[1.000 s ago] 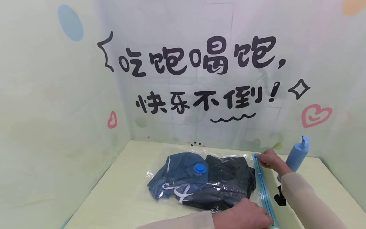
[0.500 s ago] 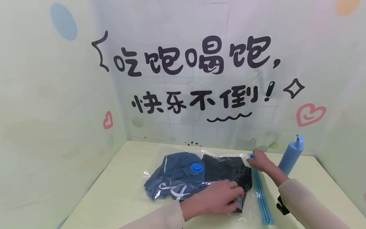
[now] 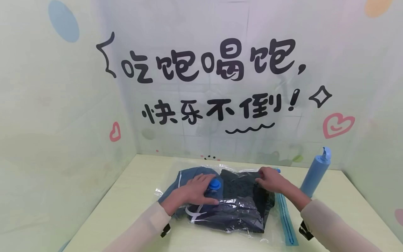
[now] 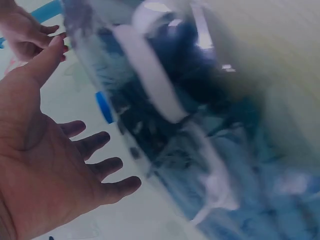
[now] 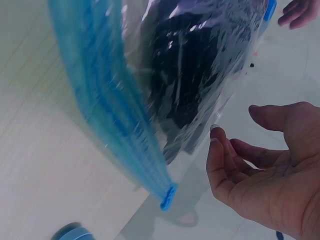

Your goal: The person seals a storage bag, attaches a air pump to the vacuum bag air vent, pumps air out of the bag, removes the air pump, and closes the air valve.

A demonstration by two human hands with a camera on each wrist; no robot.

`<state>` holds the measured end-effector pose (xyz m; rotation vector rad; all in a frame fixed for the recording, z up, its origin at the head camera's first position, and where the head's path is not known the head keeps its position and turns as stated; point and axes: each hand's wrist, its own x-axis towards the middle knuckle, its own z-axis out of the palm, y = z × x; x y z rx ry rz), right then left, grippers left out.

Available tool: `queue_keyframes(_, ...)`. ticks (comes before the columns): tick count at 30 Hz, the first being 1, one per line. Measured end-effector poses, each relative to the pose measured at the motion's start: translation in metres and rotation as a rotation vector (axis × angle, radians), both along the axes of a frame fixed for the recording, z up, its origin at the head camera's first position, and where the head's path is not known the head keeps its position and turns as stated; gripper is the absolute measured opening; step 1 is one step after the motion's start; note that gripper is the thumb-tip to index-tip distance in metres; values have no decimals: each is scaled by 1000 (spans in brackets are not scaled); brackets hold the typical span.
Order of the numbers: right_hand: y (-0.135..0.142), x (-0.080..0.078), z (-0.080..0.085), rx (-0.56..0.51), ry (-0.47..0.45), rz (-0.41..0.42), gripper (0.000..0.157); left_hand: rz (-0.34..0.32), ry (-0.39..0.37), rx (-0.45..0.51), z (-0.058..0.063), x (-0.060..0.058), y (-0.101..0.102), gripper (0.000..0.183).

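A clear plastic vacuum storage bag point(image 3: 252, 231) lies on the table, packed with a blue garment point(image 3: 187, 172) with white drawstrings and a dark garment point(image 3: 237, 183). Just left of the round blue valve point(image 3: 215, 184), my left hand point(image 3: 196, 190) is spread over the bag; in the left wrist view its fingers are straight and apart. My right hand point(image 3: 272, 179) hovers by the far right part of the bag, fingers lightly bent, thumb apart, nothing between them. Along the bag's right edge runs the blue zip strip point(image 3: 287, 220), with a blue slider point(image 5: 169, 196) at its far end.
A light blue hand pump point(image 3: 316, 175) stands upright right of the bag, close to my right forearm. Printed wall sheets point(image 3: 201, 140) border the back and sides of the pale table point(image 3: 126, 210).
My left hand has left the near end of the zip strip and moved left across the bag to the valve. The right hand has let go of the slider end and shifted left.
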<state>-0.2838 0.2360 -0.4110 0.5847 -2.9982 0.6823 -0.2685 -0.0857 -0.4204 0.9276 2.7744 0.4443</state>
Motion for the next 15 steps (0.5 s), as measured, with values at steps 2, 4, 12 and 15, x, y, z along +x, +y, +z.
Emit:
queue_keyframes(2,-5,3,1,-3,-8,11,29,-4,1,-19,-7,0,-3,98)
queue_keyframes(4,-9,5,3,-4,-10,22,29,-5,9,-41,-14,0,-2,101)
queue_keyframes(12,-16,27,-2,-9,-97,145,66,56,39,-133,-27,4,3,112)
queue_keyframes(15,-21,36,-7,42,-195,162,90,70,37,-142,-29,5,4,113)
